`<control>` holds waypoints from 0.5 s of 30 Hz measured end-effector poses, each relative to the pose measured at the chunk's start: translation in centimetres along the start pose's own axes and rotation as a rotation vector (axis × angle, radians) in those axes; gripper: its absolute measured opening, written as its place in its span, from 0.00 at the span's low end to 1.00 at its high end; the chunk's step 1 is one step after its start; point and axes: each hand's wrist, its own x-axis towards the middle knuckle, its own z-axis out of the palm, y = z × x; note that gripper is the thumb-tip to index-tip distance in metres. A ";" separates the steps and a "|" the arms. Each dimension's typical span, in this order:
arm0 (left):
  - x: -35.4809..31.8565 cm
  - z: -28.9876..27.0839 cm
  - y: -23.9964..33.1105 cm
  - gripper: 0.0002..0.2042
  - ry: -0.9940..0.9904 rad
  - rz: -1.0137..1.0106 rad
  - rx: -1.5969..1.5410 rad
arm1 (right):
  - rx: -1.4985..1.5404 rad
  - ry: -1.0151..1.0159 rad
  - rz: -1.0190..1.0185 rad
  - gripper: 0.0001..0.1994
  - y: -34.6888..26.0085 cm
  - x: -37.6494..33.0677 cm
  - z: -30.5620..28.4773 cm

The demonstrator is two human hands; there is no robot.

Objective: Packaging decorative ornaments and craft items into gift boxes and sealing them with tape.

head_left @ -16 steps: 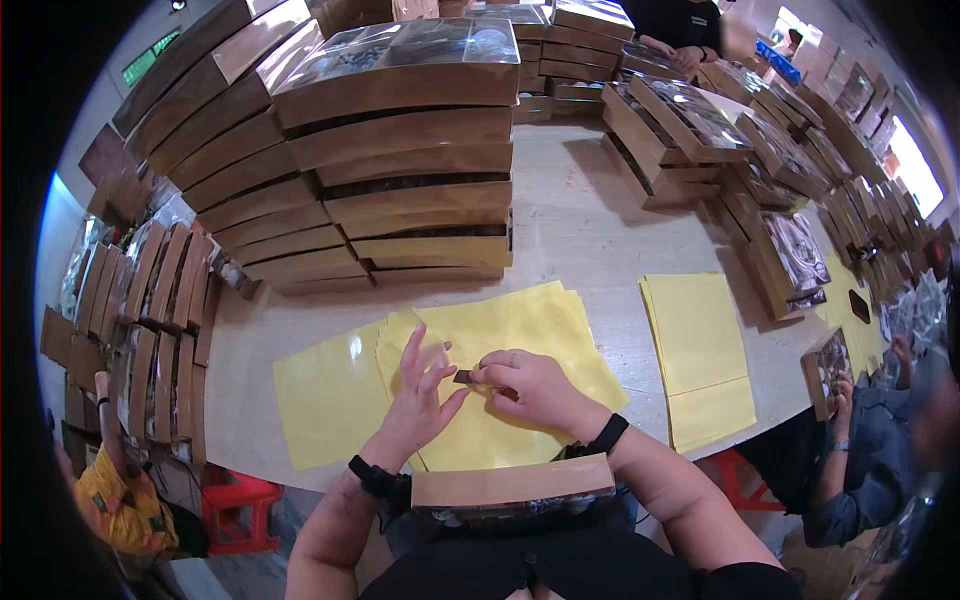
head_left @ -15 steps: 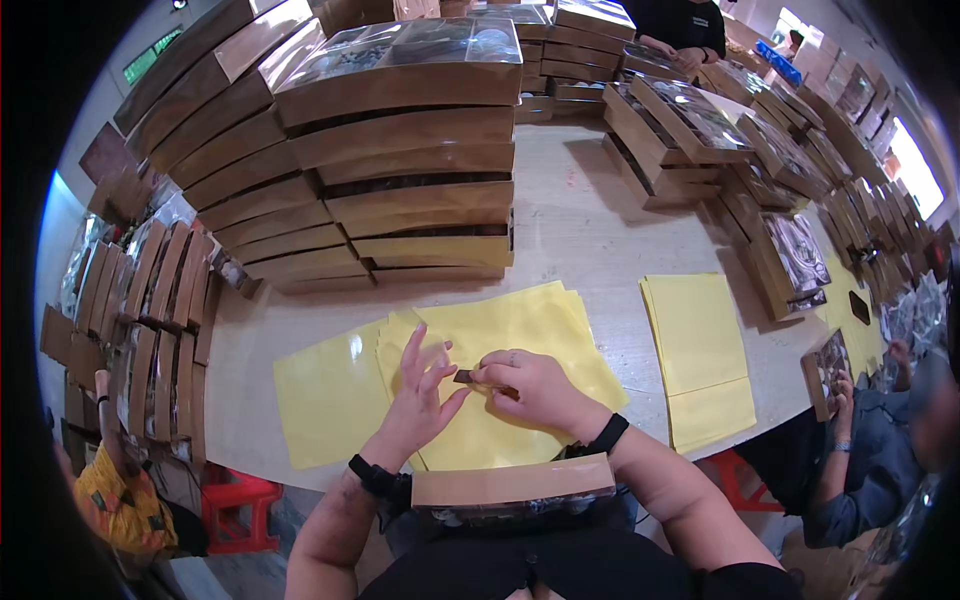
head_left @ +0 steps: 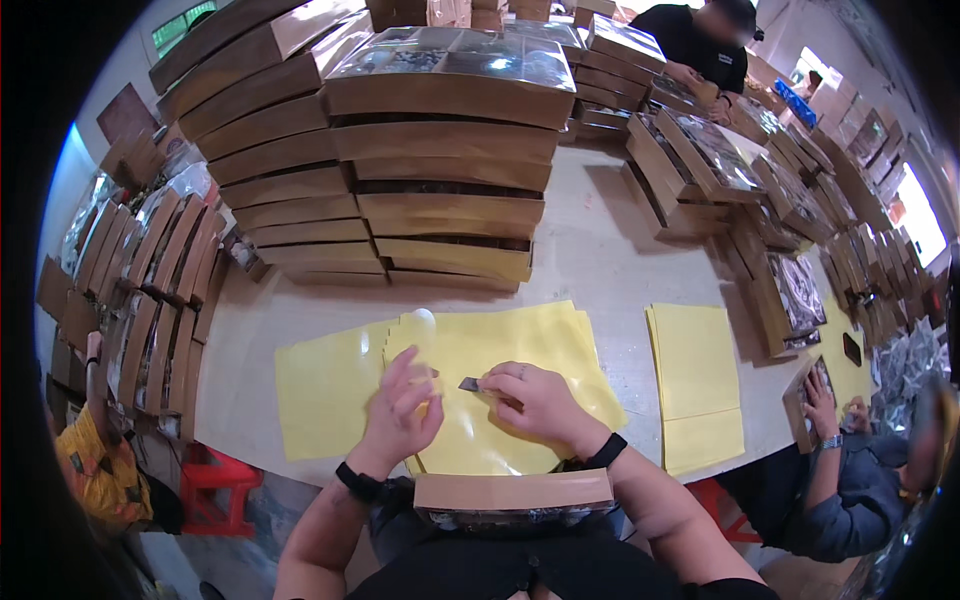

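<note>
My right hand (head_left: 535, 400) pinches a small dark flat piece (head_left: 468, 384), whose free end points left; its exact kind is too small to tell. Just to the left, my left hand (head_left: 400, 410) is raised with fingers loosely bent and apart, slightly blurred. A pale translucent patch (head_left: 425, 319) shows beyond its fingertips; I cannot tell whether it is film or glare. Both hands are over a fanned pile of yellow sheets (head_left: 510, 335). A brown box (head_left: 512, 490) with a clear lower side lies against my body at the table edge.
Tall stacks of brown window-lidded boxes (head_left: 450, 100) stand beyond the sheets. Another yellow stack (head_left: 695, 370) lies to the right, near more boxes (head_left: 690, 160). A co-worker (head_left: 850, 470) sits at right; another person (head_left: 700, 50) works at the far side. Red stools (head_left: 215, 495) flank the table.
My left hand has drawn a little away from the dark piece, and its fingers have bent more. My right hand keeps its pinch. The view has shifted, showing more of the far person.
</note>
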 end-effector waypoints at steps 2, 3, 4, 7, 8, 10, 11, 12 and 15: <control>0.3 -1.9 0.7 0.27 0.083 0.029 0.202 | -0.017 0.026 -0.034 0.12 0.0 -0.2 0.2; -0.1 -3.2 0.7 0.32 0.041 0.000 0.423 | -0.056 0.021 -0.030 0.13 -0.1 -0.3 0.3; -0.1 -3.5 1.0 0.32 0.051 -0.004 0.431 | -0.096 0.017 -0.027 0.14 -0.1 -0.4 0.4; 1.0 -5.3 2.1 0.45 0.234 -0.229 -0.303 | -0.139 -0.046 -0.137 0.19 0.6 -0.3 0.1; 1.6 -5.9 2.8 0.45 0.244 -0.227 -0.299 | -0.143 -0.049 -0.147 0.19 0.5 -0.1 -0.6; 2.8 -6.5 4.4 0.44 0.353 -0.401 -0.688 | -0.153 -0.058 -0.129 0.27 -1.5 0.8 -2.9; 3.6 -6.9 5.1 0.44 0.362 -0.401 -0.685 | -0.155 -0.064 -0.137 0.27 -2.2 1.4 -4.1; 4.4 -7.2 5.9 0.44 0.393 -0.514 -0.805 | -0.110 -0.082 -0.166 0.30 -3.0 2.0 -5.4; 6.4 -7.7 7.7 0.46 0.393 -0.654 -1.010 | -0.053 -0.104 -0.227 0.33 -5.3 3.6 -8.0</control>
